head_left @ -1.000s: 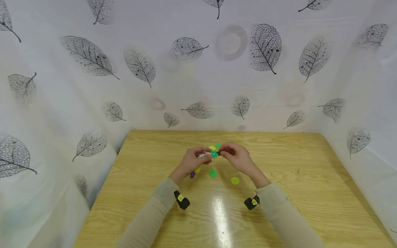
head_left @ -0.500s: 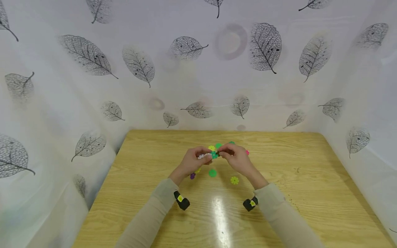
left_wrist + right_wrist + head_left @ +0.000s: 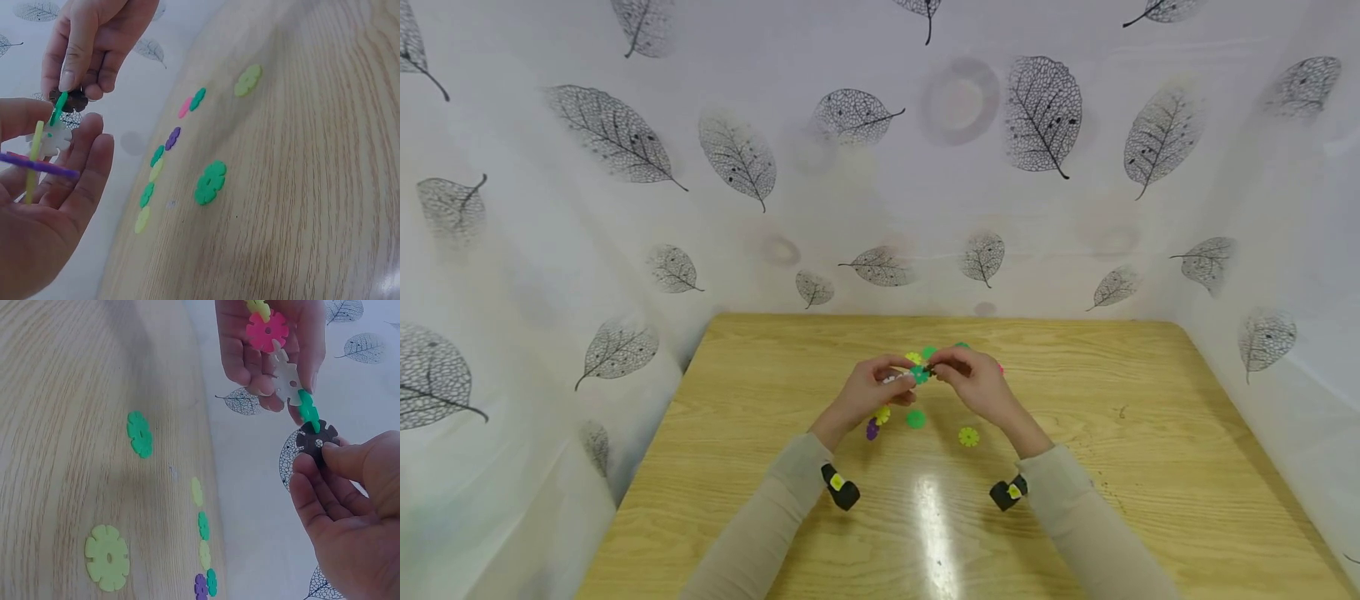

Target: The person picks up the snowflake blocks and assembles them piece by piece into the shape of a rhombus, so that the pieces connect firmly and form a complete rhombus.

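Observation:
A chain of slotted flower-shaped plastic discs is in my left hand [image 3: 868,392], which pinches it near a white disc [image 3: 286,384] and a green disc [image 3: 307,407]. Further along it are a pink disc [image 3: 257,336], a yellow disc [image 3: 30,190] and, at the tail, a purple disc [image 3: 59,169]. Between thumb and fingers of my right hand [image 3: 981,385] is a dark brown disc [image 3: 309,446]. Its edge meets the green disc's edge; whether the slots are interlocked I cannot tell. Both hands are raised above the table.
On the wooden table [image 3: 737,467] lie a loose green disc [image 3: 916,419] and a yellow-green disc [image 3: 968,437]. Behind the hands runs a row of several more, including a purple disc [image 3: 172,139] and a pink disc [image 3: 185,107]. A leaf-patterned curtain [image 3: 880,200] surrounds the table.
The purple and yellow tail of the chain has swung slightly right and down below my left hand. My right hand has shifted only a little, with the brown disc still at the green one.

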`<state>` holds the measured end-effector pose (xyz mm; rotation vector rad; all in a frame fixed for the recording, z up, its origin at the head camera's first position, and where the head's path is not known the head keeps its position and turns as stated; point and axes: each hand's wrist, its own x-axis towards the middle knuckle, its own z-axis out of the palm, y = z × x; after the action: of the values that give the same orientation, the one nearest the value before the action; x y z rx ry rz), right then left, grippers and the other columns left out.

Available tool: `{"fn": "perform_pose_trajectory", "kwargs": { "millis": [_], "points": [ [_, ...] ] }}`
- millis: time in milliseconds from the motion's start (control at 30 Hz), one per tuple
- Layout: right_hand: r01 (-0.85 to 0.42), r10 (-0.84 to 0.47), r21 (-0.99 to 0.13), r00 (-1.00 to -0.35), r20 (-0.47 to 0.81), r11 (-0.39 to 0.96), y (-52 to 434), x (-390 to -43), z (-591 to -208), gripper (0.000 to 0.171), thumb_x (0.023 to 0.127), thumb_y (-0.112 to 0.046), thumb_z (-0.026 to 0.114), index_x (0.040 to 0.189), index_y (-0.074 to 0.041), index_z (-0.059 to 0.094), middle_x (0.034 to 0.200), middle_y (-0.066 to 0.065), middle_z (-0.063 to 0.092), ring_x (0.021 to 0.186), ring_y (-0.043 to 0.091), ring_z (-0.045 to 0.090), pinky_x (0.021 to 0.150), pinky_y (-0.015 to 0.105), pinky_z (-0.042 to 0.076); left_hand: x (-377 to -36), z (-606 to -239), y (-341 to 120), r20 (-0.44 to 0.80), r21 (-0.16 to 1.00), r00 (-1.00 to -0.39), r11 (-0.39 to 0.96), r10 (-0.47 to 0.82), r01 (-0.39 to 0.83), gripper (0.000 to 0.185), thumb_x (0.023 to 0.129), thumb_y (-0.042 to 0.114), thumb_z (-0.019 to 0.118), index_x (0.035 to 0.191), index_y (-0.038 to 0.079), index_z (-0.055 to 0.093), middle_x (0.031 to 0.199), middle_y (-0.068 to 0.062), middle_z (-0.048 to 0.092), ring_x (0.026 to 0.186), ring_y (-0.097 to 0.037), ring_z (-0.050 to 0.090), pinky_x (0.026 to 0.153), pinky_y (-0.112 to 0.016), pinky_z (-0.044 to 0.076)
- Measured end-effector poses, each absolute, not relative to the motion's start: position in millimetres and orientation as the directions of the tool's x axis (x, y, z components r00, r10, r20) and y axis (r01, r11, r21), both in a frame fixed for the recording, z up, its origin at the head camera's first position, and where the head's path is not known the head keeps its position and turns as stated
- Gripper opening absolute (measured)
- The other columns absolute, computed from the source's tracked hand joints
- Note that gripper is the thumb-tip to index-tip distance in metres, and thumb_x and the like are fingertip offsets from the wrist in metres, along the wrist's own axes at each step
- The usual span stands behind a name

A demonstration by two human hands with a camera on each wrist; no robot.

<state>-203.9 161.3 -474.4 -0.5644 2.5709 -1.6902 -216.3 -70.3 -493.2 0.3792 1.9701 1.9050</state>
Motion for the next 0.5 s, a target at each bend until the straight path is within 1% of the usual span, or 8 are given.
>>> {"fn": "perform_pose_trajectory", "kwargs": {
  "millis": [67, 167, 300, 500],
  "points": [
    [-0.287, -0.299, -0.891, -0.936, 0.184, 0.352, 161.6, -203.7, -474.7, 0.019, 0.105, -0.007, 0.064, 0.121, 0.001, 0.071, 0.112, 0.017, 0.075, 0.100, 0.035, 0.073, 0.082, 0.023, 0.062, -216.6, -493.6, -69.5, -0.093, 0.996, -0.893, 0.039, 0.441, -0.084, 0.035, 0.104, 0.010, 0.068, 0.135, -0.004, 0.062, 0.104, -0.022, 0.076, 0.081, -0.015, 0.077, 0.090, -0.047, 0.067],
    [-0.281, -0.298, -0.893, -0.938, 0.178, 0.352, 161.3, -203.8, -475.7, 0.018, 0.105, -0.007, 0.064, 0.120, -0.001, 0.072, 0.112, 0.016, 0.075, 0.100, 0.036, 0.073, 0.081, 0.022, 0.062, -216.8, -494.6, -69.0, -0.101, 0.995, -0.890, 0.032, 0.444, -0.097, 0.035, 0.104, 0.010, 0.068, 0.135, -0.003, 0.062, 0.099, -0.010, 0.076, 0.080, -0.015, 0.077, 0.091, -0.053, 0.066],
    [-0.266, -0.311, -0.905, -0.937, 0.161, 0.333, 159.9, -203.8, -476.7, 0.017, 0.105, -0.006, 0.064, 0.119, -0.001, 0.072, 0.112, 0.017, 0.074, 0.103, 0.041, 0.072, 0.082, 0.021, 0.062, -216.1, -495.6, -68.9, -0.100, 0.995, -0.885, 0.030, 0.455, -0.097, 0.036, 0.104, 0.011, 0.068, 0.136, -0.003, 0.061, 0.098, -0.008, 0.075, 0.079, -0.015, 0.077, 0.090, -0.054, 0.066],
    [-0.274, -0.322, -0.899, -0.933, 0.163, 0.341, 159.8, -201.0, -474.9, 0.018, 0.105, -0.009, 0.066, 0.120, -0.003, 0.073, 0.112, 0.016, 0.075, 0.101, 0.033, 0.073, 0.080, 0.024, 0.061, -215.6, -495.5, -67.8, -0.096, 0.995, -0.886, 0.029, 0.454, -0.092, 0.036, 0.103, 0.011, 0.069, 0.135, -0.002, 0.062, 0.097, -0.008, 0.075, 0.078, -0.014, 0.077, 0.086, -0.049, 0.068]
  ]
}}
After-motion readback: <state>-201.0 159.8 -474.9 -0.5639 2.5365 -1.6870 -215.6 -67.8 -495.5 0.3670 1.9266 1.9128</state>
